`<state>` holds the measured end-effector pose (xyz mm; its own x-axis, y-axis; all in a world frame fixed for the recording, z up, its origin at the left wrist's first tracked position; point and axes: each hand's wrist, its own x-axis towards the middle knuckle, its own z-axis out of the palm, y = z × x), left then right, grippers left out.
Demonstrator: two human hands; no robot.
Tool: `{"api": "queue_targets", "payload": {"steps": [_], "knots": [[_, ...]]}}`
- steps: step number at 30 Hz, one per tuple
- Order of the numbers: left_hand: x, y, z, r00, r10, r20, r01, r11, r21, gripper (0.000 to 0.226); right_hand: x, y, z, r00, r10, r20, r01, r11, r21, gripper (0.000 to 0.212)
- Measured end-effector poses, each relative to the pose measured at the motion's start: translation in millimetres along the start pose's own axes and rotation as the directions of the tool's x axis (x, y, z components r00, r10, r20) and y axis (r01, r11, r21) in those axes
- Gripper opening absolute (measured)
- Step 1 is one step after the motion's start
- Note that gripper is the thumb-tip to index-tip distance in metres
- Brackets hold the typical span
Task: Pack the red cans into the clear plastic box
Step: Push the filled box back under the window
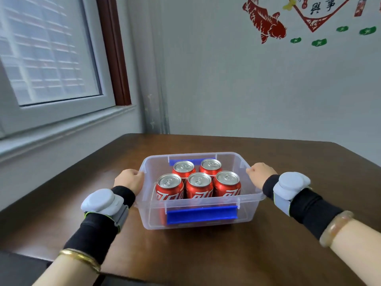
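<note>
A window [49, 50] with a dark red frame fills the far left, above a pale sill. Below it, the left hand [128, 179] grips the left rim of the clear plastic box [198, 205], its fingers curled over the edge; the wrist carries a grey device [101, 201] strapped over a black sleeve, with a gold bangle [79, 259] further up the forearm. The box sits on the dark brown tabletop [206, 254], with a blue latch [202, 214] on its near wall and another blue latch [191, 162] on the far wall. Five red cans stand upright inside, close together: a near row of three, the left can [169, 187], the middle can [199, 186] and the right can [226, 184], and behind them two more, one can [183, 169] on the left and another can [210, 167] on the right. The right hand [258, 174] is closed over the right rim of the box, its wrist bearing a matching grey device [290, 187] on a black sleeve and a pale amber bangle [336, 228]. On the white wall at the upper right hangs a red fish decoration [266, 21].
</note>
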<state>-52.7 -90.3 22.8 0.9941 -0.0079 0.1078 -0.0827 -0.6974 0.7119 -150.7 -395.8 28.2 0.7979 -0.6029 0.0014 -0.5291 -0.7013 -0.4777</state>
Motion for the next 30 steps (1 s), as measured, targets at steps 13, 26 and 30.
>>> {"api": "queue_targets", "payload": {"steps": [13,26,30], "knots": [[5,-114,-110,0.938,-0.255,-0.236,0.258,0.966,-0.022,0.030,1,-156,95,0.945,-0.267,0.188,0.269,0.963,0.014,0.039],[3,-172,-143,0.854,-0.413,-0.317,0.420,0.906,-0.051,0.038,23,-258,149,0.865,-0.422,0.272,0.439,0.898,-0.003,0.044],[1,-176,-142,0.829,-0.423,-0.366,0.421,0.903,-0.088,0.040,33,-273,156,0.840,-0.465,0.278,0.484,0.875,0.004,0.044]]}}
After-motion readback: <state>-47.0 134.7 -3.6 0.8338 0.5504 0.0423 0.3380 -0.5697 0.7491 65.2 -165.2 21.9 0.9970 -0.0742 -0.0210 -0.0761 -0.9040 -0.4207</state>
